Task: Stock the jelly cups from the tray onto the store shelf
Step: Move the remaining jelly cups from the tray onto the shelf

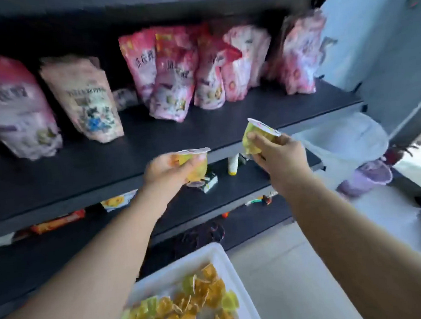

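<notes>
a pale grey wall (375, 33) stands at the right, and a light floor (301, 265) spreads below it. a dark rack of boards fills the left, with pink bags (172, 69) standing along the back of one board. a white bin (346, 138) and a purple bucket (369, 177) sit on the floor near the wall. bright daylight falls at the far right

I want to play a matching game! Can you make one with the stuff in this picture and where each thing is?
Things:
1. orange cup
2. green cup
3. pink bags
4. tray

Places:
A. standing on the shelf
B. in the right hand
C. down low, full of cups
D. in the left hand

Pairs: 1-D, 2-B, 3-A, 4-C
</notes>
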{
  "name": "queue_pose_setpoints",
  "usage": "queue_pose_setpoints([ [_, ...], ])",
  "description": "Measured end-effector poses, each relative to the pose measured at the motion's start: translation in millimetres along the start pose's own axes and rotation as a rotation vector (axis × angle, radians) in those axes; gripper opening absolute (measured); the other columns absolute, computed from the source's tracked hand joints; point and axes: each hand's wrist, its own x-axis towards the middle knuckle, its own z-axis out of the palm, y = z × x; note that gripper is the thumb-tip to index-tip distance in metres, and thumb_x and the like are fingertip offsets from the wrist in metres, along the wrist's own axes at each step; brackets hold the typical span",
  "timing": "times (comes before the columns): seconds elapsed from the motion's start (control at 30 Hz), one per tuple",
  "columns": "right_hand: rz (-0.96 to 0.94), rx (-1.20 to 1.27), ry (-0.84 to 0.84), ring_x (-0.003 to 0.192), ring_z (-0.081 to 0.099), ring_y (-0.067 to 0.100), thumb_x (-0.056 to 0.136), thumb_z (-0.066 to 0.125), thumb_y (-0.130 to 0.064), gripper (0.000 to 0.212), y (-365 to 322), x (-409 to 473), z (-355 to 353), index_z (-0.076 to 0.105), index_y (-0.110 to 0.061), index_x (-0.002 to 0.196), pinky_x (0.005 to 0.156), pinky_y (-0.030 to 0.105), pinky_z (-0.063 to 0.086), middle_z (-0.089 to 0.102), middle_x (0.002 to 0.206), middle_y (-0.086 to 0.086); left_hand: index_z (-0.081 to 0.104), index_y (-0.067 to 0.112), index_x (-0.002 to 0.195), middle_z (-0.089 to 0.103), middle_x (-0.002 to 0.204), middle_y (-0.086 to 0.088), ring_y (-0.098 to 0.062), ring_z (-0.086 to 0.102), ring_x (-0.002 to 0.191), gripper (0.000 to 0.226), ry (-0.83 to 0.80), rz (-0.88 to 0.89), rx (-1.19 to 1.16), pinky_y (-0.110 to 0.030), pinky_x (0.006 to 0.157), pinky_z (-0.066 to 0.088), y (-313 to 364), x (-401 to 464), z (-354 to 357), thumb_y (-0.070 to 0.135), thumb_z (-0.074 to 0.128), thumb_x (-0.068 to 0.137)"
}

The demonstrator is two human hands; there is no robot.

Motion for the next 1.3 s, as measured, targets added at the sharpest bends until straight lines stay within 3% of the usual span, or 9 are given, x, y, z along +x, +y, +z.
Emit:
queue_pose_setpoints([
  [0.13,-0.167,0.090,-0.033,0.061,0.064,0.012,0.080,0.072,-0.013,0.010,-90.3,-13.7,-13.9,0.065,-0.013,0.088,0.075,0.029,0.053,0.065,0.076,-0.003,0.066,0.021,0.063,0.070,0.068,0.004,-0.021,0.069,0.073,0.020,0.052,0.168,-0.054,-0.038,0.070,0.058,101.5,-1.3,-5.7,0.029,0.083,0.056],
  [0.27,-0.304,0.077,-0.051,0.047,0.052,0.002,0.080,0.072,-0.016,0.021,-162.3,-28.7,-36.1,0.056,-0.019,0.067,0.045,0.012,0.041,0.058,0.056,-0.008,0.066,0.019,0.069,0.069,0.080,-0.006,-0.026,0.067,0.083,0.018,0.122,0.326,-0.064,-0.044,0.084,0.054,194.9,-13.8,-7.3,0.024,0.082,0.063],
  [0.37,-0.383,0.135,-0.096,0.061,0.053,0.011,0.078,0.074,-0.014,0.018,-200.9,-22.8,-56.6,0.057,-0.017,0.070,0.062,0.026,0.045,0.060,0.067,-0.003,0.062,0.017,0.066,0.067,0.065,0.001,-0.021,0.065,0.073,0.018,0.214,0.431,-0.120,-0.040,0.076,0.057,244.1,-27.0,4.6,0.024,0.076,0.074],
  [0.47,-0.393,0.137,-0.160,0.071,0.054,0.016,0.077,0.074,-0.017,0.016,-222.7,-8.5,-82.3,0.059,-0.018,0.073,0.066,0.031,0.046,0.061,0.073,-0.002,0.055,0.015,0.063,0.063,0.060,0.004,-0.013,0.061,0.067,0.026,0.332,0.476,-0.213,-0.024,0.058,0.056,264.8,-35.0,33.8,0.029,0.073,0.077],
  [0.73,-0.348,0.104,-0.289,0.080,0.059,0.016,0.077,0.074,-0.018,0.015,-238.2,72.0,-164.6,0.060,-0.016,0.080,0.082,0.028,0.053,0.063,0.083,0.001,0.057,0.016,0.072,0.063,0.083,-0.004,-0.013,0.062,0.074,0.021,0.444,0.328,-0.257,-0.019,0.051,0.054,254.5,-19.8,135.5,0.025,0.075,0.075],
  [0.9,-0.293,0.137,-0.404,0.084,0.061,0.018,0.079,0.072,-0.014,0.014,-241.7,99.6,-175.4,0.058,-0.015,0.078,0.082,0.028,0.053,0.063,0.082,0.002,0.067,0.015,0.086,0.069,0.099,-0.009,-0.023,0.065,0.093,0.044,0.555,0.289,-0.302,-0.043,0.088,0.053,253.5,-22.1,145.1,0.044,0.081,0.056],
  [1.03,-0.296,0.133,-0.481,0.081,0.061,0.016,0.077,0.073,-0.013,0.013,-239.5,109.5,-157.9,0.060,-0.015,0.079,0.085,0.033,0.052,0.064,0.082,0.001,0.068,0.014,0.092,0.070,0.099,-0.007,-0.025,0.066,0.095,0.053,0.624,0.282,-0.292,-0.044,0.091,0.051,256.0,-18.4,130.5,0.046,0.081,0.052],
  [1.17,-0.272,0.139,-0.588,0.082,0.063,0.015,0.078,0.072,-0.014,0.016,-244.4,121.6,-126.9,0.061,-0.009,0.088,0.079,0.028,0.053,0.065,0.085,0.003,0.065,0.016,0.094,0.070,0.100,-0.006,-0.022,0.065,0.097,0.031,0.652,0.266,-0.236,-0.041,0.096,0.048,257.1,-1.1,120.1,0.031,0.079,0.070],
  [1.3,-0.277,0.175,-0.673,0.066,0.064,0.007,0.083,0.066,-0.010,0.014,-252.3,141.0,-91.7,0.057,-0.009,0.094,0.059,0.013,0.053,0.064,0.086,0.001,0.063,0.015,0.099,0.068,0.104,-0.004,-0.019,0.063,0.100,0.030,0.662,0.282,-0.176,-0.035,0.096,0.047,262.9,27.9,105.8,0.029,0.075,0.075],
])
